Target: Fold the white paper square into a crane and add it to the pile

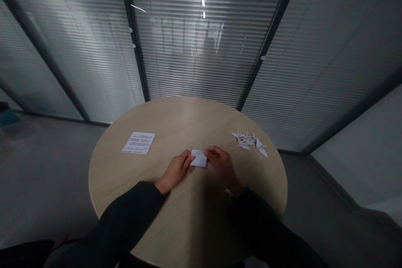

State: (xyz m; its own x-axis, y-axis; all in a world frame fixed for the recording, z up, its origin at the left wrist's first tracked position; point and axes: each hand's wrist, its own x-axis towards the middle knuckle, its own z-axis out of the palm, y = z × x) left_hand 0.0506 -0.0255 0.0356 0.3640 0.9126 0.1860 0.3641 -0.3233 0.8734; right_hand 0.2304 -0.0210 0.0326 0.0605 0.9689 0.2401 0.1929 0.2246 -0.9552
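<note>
A small folded piece of white paper [199, 158] lies on the table between my hands. My left hand [175, 171] presses its fingertips against the paper's left edge. My right hand [222, 166] pinches its upper right corner. Both hands rest on the round, light wood table [188, 117]. Several folded white paper cranes [249, 142] lie in a loose heap to the right of my right hand. A printed sheet of paper [138, 143] with lines of text lies to the left of my left hand.
Glass partitions with horizontal blinds [194, 50] stand beyond the table, divided by dark metal frames. A grey floor [44, 167] surrounds the table. My dark sleeves reach in from the lower corners of the view.
</note>
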